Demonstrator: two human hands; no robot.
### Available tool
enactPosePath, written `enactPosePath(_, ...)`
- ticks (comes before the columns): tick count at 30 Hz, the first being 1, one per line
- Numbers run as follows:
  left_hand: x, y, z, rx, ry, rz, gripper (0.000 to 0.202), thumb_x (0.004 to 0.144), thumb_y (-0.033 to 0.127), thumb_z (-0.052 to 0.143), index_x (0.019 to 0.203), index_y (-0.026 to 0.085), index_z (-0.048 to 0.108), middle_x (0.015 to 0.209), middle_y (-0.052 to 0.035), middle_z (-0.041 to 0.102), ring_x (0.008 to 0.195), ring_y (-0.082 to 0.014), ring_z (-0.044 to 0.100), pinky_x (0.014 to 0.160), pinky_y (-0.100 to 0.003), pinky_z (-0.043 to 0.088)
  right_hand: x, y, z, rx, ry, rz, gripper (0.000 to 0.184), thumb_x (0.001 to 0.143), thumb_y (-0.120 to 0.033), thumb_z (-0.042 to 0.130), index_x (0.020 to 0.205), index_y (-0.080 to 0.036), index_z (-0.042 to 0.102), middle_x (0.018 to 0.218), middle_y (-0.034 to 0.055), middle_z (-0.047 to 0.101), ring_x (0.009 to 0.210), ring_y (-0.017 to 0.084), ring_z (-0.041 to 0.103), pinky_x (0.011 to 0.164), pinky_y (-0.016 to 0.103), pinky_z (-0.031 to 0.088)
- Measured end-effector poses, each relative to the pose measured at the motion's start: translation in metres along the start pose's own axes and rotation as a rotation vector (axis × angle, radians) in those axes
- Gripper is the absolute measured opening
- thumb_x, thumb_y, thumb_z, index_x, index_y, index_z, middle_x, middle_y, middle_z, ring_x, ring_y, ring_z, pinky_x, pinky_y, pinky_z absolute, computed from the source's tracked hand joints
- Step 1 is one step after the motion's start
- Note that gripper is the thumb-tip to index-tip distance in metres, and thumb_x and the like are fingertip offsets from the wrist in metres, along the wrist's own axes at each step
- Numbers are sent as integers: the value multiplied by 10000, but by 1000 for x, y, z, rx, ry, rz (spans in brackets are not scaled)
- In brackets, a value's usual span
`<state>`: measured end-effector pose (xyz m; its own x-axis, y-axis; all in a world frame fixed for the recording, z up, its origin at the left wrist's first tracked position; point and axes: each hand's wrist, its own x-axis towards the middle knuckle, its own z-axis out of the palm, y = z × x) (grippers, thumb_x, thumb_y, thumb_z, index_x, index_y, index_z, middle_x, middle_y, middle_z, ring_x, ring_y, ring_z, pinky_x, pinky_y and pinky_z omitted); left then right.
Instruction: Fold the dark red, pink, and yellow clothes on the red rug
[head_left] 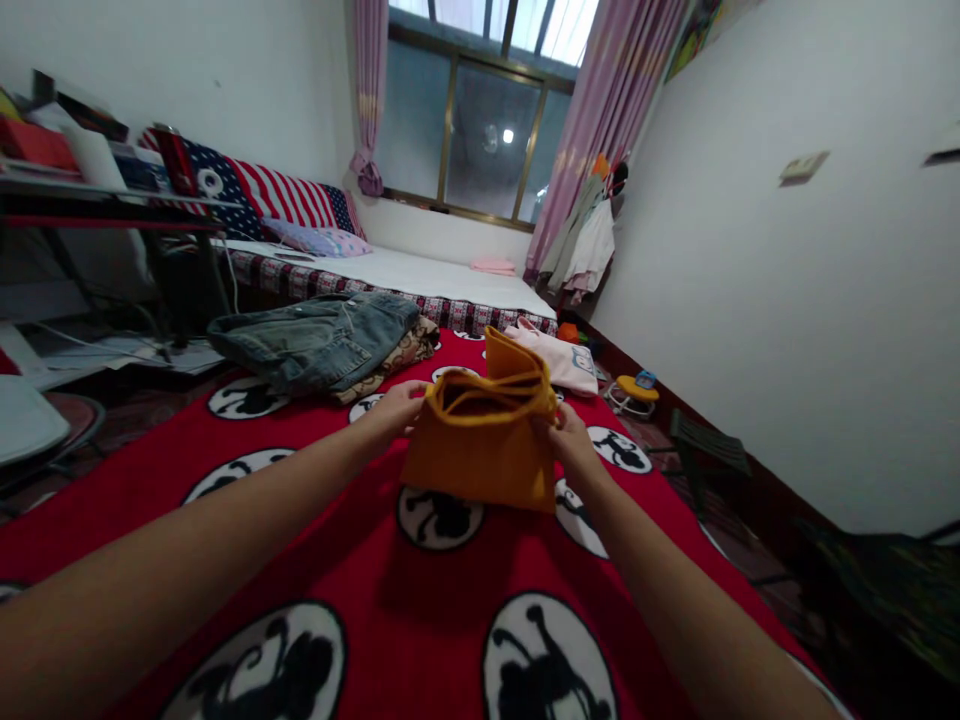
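Note:
A mustard-yellow folded cloth [480,455] is held up just above the red blanket [360,590], its top edge gaping and one flap standing up at the back. Whether it is a garment or a bag I cannot tell. My left hand [401,408] pinches its upper left corner. At the upper right corner my right hand [568,432] grips the bunched edge, with the fingers partly hidden behind the fabric. Past the left hand lie folded blue jeans [322,335] on top of a brown patterned cloth [397,362]. Behind the yellow cloth, to the right, rests a pale pink garment [559,360].
A bed [420,272] with a white sheet stands under the window. To the left is a cluttered desk [112,205] and a chair seat [30,425]. A yellow stool [636,388] and a dark folding stool [709,445] stand on the right, near the wall.

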<state>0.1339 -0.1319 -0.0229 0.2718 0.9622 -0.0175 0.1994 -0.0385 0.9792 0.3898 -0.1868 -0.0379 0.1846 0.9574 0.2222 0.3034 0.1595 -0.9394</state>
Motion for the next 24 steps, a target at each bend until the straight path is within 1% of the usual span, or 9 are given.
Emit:
enactPosePath(3,28,-28,14,99,157,-49,598,744,408,668,1244,123,505,924,-94,684,822,-214,664,669,-292,516,29,40,11,-213,235,82,619,743,-362,603,1300,-128,468,894,107,699,795,241,669,718,367,539)
enactPosePath(6,26,-53,27,325,291,136,657,709,370,691,1278,116,486,839,-58,657,811,-231,648,752,-345,510,30,59,17,-307,344,0,677,717,-371,603,1316,-93,454,897,114,691,816,249,655,780,393,520)
enactPosePath(9,9,-58,34,391,366,343,546,745,307,620,1264,167,524,913,-50,662,869,-221,637,823,-351,494,18,54,19,-272,333,-113,534,734,-371,573,1207,-122,563,1024,136,689,895,241,647,821,371,508)
enactPosePath(12,-8,-53,32,398,358,436,334,754,240,544,1063,187,656,982,-57,692,916,-213,639,861,-326,481,5,40,20,-253,329,-163,333,775,-356,520,1009,-160,653,1023,110,701,891,218,650,814,331,506)
enactPosePath(15,-17,-51,24,494,225,342,266,701,194,526,881,205,722,907,-41,723,851,-218,657,811,-311,494,0,33,17,-422,339,-77,233,758,-312,508,871,-201,679,859,62,708,779,207,647,767,327,503)
enactPosePath(18,-12,-45,15,695,116,225,228,700,247,567,838,240,748,882,-45,732,855,-259,667,799,-345,496,12,32,12,-599,323,1,245,757,-328,514,860,-206,700,913,74,705,801,213,651,772,341,499)
enactPosePath(20,2,-36,12,755,125,197,269,744,368,598,930,241,743,963,-68,730,925,-290,664,832,-373,492,28,32,10,-598,305,7,326,777,-360,533,1005,-193,696,1004,90,705,860,218,661,789,339,500)
enactPosePath(22,23,-27,14,707,166,183,428,763,472,618,1093,211,696,1085,-100,709,1000,-305,652,869,-382,489,48,33,11,-532,272,27,417,777,-367,572,1139,-181,660,1009,90,717,884,223,672,792,335,503)
enactPosePath(24,46,-24,20,619,213,181,500,748,431,670,1176,173,649,1147,-117,688,1034,-298,645,889,-364,492,65,35,14,-479,248,45,428,754,-336,608,1142,-166,667,969,89,731,883,234,680,787,335,509)
